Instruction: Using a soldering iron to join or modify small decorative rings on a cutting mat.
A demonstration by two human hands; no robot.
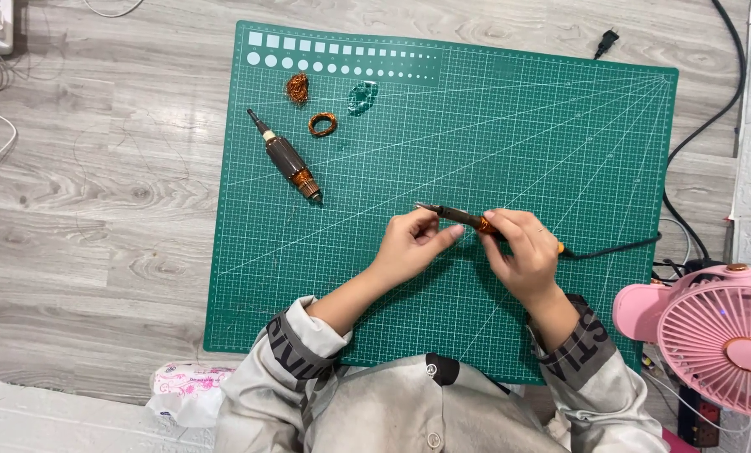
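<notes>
Two hands meet over the green cutting mat (510, 126), a little below its centre, and both are on one thing: a slim soldering iron (464, 218).

Its long axis lies nearly level across the mat, tilted slightly, with the metal tip pointing toward the mat's left side and the black cord (619, 246) trailing off over the mat's right edge.

The right hand (522, 252) is closed around the orange handle in a full grip; the handle is mostly hidden inside the fist. The left hand (409, 243) is at the tip end, thumb and forefinger pinched close together at the metal shaft. Whether they clamp the shaft or something fine against it cannot be told at this size. Of the two, the left hand is nearer the tip and the right hand carries the weight.

Toward the mat's upper left corner, well apart from both hands, lie a motor rotor (287, 159) on its shaft, a small copper wire ring (323, 125), a tangle of copper wire (297, 88) and a green coil (362, 97).

Off the mat's right edge stands a pink fan (719, 335).
</notes>
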